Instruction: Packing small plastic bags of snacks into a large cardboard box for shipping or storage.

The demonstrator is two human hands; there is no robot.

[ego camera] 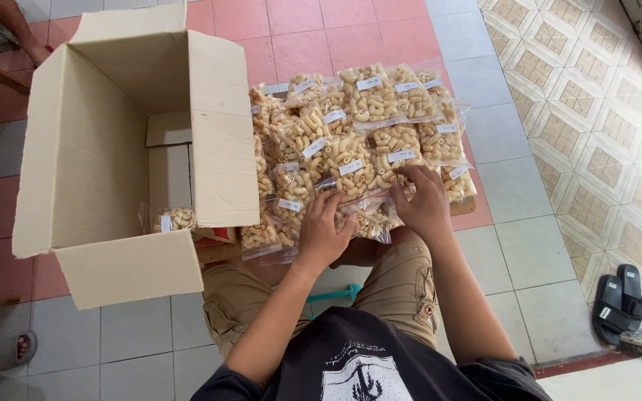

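head view, left hand and right hand palms down, fingers curled, gripping clear snack packets, pale curled crackers, white labels

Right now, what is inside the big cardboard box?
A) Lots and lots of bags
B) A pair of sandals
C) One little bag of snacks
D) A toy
C: only one small clear bag of curly snacks lies in the open cardboard box, while the pile of bags sits outside, under both hands.
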